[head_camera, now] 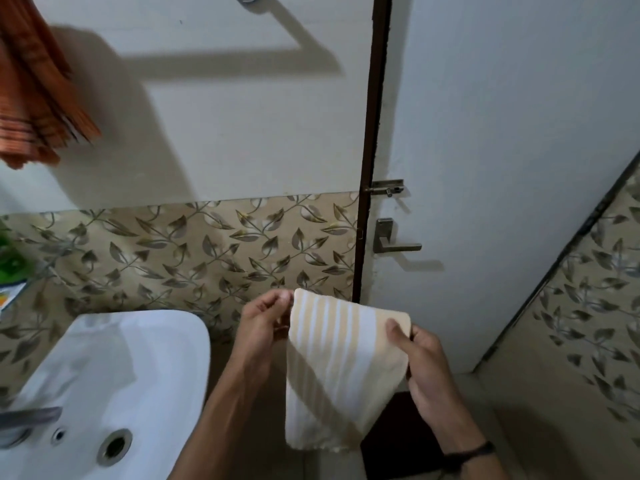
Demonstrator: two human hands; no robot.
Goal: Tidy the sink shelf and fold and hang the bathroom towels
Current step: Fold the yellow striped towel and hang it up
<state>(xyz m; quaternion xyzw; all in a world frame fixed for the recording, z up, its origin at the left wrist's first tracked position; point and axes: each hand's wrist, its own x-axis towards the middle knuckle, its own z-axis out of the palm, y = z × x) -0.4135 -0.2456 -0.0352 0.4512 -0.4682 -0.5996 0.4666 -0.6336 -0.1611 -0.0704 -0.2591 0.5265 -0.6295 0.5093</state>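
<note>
Cream-and-white striped cloth, a small folded towel [341, 368], hung in the air at about 5 o'clock in the view, between the two hands. The left hand [265, 323] pinched its upper left corner; the right hand [420, 358] clamped its upper right edge, thumb on top. A white sink [145, 362] sat at 7 o'clock, an orange towel [38, 88] hung at 10 o'clock, and a door handle [394, 242] showed at 3 o'clock.
</note>
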